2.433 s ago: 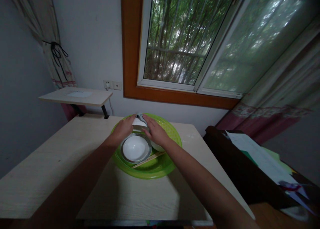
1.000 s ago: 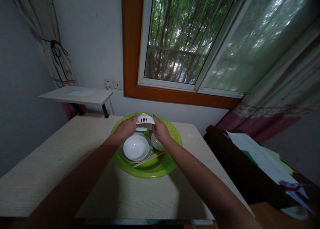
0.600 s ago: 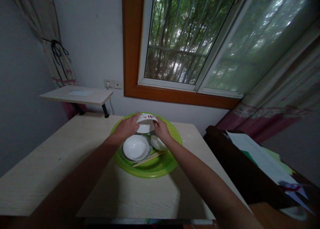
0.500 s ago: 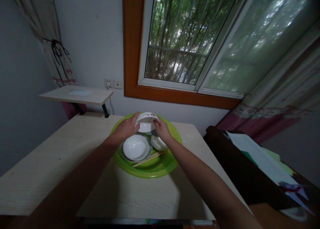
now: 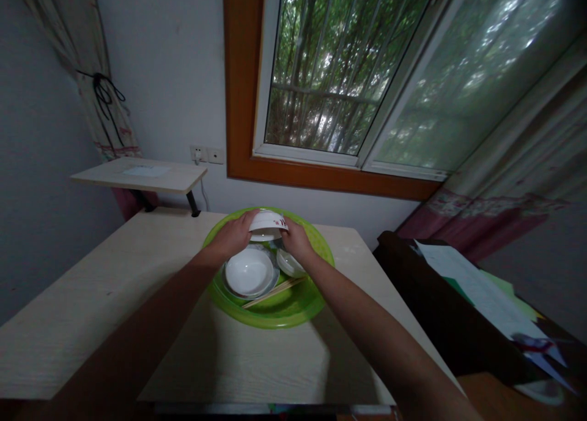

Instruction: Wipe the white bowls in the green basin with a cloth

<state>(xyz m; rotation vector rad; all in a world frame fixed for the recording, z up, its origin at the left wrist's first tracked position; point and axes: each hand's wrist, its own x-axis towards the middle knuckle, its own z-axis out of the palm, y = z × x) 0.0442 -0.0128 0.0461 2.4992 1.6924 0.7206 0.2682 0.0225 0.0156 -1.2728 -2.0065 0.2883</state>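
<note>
A white bowl with red marks is held between both my hands at the far side of a round green basin. My left hand grips its left rim and my right hand grips its right rim; the bowl sits tilted above the basin. Inside the basin lie a white dish on a metal plate, another small white bowl under my right wrist, and a pair of wooden chopsticks.
The basin stands on a pale wooden table. A small shelf juts from the wall at the left. A dark chair or cabinet with papers stands to the right. A barred window is ahead.
The bowl has been lifted from the basin and turned between both hands, its opening tipping toward me and then back down. The other dishes have not moved.
</note>
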